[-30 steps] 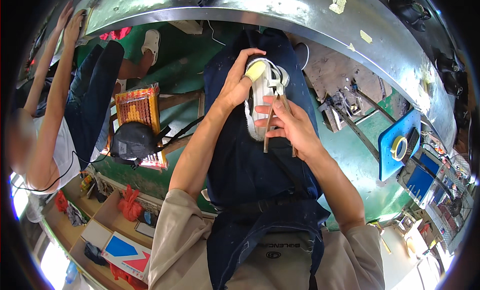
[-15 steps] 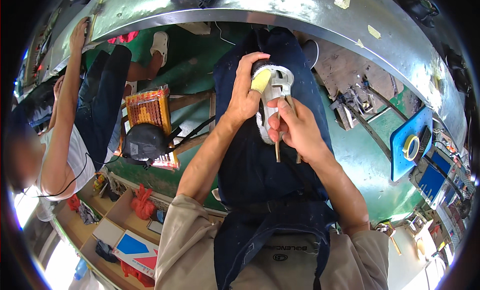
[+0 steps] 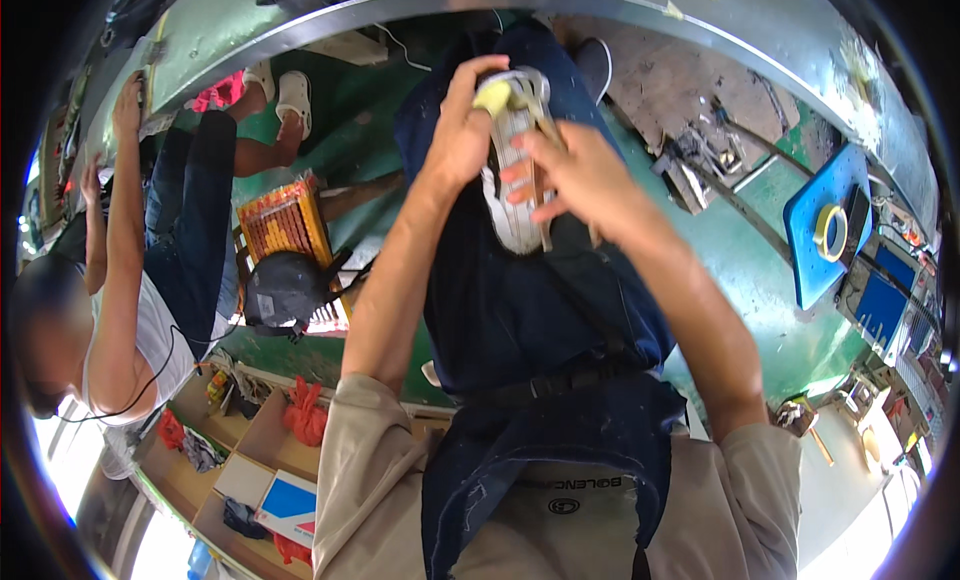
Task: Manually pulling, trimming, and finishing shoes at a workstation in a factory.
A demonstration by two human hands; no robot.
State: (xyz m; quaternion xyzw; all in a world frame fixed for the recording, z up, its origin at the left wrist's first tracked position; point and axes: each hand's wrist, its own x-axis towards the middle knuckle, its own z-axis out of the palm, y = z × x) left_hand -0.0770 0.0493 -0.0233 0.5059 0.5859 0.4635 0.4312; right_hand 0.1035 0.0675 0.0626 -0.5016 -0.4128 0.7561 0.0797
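In front of the dark blue apron [image 3: 540,320], a white shoe [image 3: 512,215] is held sole up, its outline partly covered by my fingers. My left hand [image 3: 460,135] is wrapped round its far end, and a yellow cover [image 3: 492,98] sits on the thumb. My right hand [image 3: 590,180], a little blurred, is closed round the handles of metal pincers [image 3: 546,238]. Their jaws lie against the shoe's far end, close to my left thumb. What the jaws grip cannot be made out.
A metal-topped bench [image 3: 470,2] curves across the far side. At left a person [image 3: 150,310] sits by a stool with a beaded seat [image 3: 285,225] and a black bag [image 3: 285,290]. A blue board [image 3: 815,250] carries a tape roll [image 3: 828,232]. Wooden compartments [image 3: 245,450] stand lower left.
Both hands, the shoe and the pincers have shifted away from me and slightly left. The right hand's fingers have moved over the sole, and the whole view has tilted a little.
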